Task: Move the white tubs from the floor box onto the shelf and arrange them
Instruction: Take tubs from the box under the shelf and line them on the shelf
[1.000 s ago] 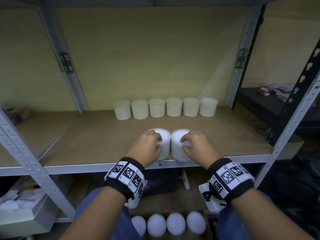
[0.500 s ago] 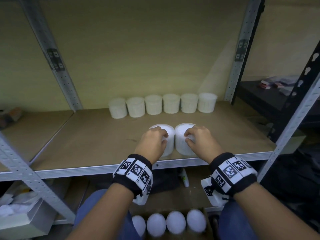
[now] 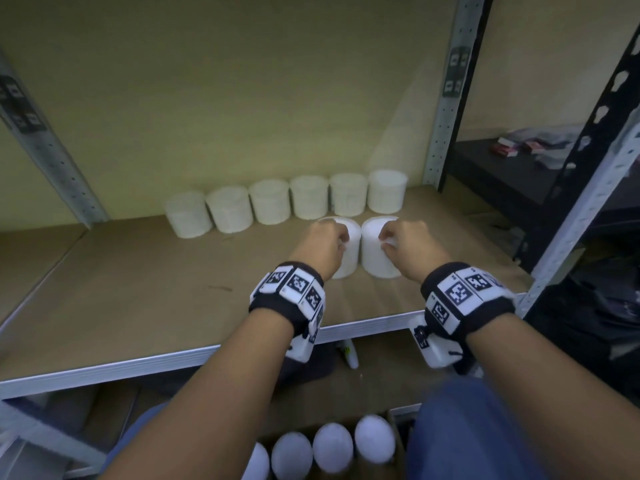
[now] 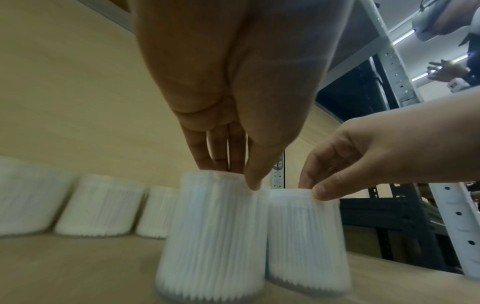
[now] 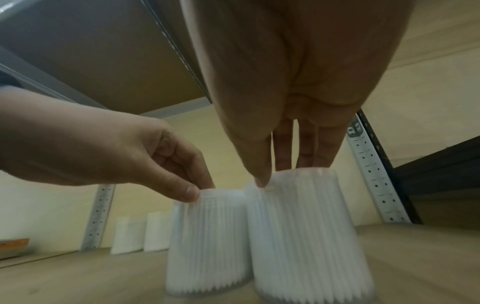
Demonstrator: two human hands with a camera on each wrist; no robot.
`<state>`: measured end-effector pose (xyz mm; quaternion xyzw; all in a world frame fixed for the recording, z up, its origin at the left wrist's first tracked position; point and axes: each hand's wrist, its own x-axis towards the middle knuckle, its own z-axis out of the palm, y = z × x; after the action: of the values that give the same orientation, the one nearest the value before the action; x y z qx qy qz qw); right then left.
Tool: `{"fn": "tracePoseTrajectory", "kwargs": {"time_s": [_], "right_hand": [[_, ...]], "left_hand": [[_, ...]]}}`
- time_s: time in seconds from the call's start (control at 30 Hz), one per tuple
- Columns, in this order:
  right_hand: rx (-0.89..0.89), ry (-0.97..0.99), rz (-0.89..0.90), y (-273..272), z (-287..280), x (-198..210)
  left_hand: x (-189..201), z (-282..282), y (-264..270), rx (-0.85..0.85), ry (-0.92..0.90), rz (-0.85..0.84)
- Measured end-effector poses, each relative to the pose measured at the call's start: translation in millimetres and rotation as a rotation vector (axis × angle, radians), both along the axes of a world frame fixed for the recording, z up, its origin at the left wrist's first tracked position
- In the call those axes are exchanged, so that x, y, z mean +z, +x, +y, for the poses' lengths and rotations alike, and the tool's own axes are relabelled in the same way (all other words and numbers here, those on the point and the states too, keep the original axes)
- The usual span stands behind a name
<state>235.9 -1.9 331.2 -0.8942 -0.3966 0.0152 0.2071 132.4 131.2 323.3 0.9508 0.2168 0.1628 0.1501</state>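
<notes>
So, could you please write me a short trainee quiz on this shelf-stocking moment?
1. How many tubs stand in the back row against the wall?
2. True or false: the left hand and right hand each grip a tub by its top rim.
3. Multiple choice: the left tub and right tub being held are A) stacked, B) side by side on the shelf, C) lying on their sides.

Key: 1. Six. 2. True. 3. B.
</notes>
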Motion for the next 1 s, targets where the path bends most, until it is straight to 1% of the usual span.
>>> {"fn": "tracePoseTrajectory", "kwargs": {"time_s": [0.17,0.33,0.47,0.73,1.0], "right_hand": [[-0.044,-0.001,-0.025,35,8,-3],[-0.071,-0.008,-0.042,63,16,-2],[-0.075,-0.010,-0.034,81,23,-2],[-0.091,0.024,-0.043,109,39,-9],[-0.099,0.038,-0.063,122,46,-11]], "left_hand": [[-5,7,40,-0.019,-0.044,0.010],[-6,19,71,-0.035,-0.007,0.015],[-6,27,91,-0.027,-0.019,0.022],[-7,36,116,-0.036,-0.044,0.002],[-7,39,124,-0.034,-0.046,-0.009]]}}
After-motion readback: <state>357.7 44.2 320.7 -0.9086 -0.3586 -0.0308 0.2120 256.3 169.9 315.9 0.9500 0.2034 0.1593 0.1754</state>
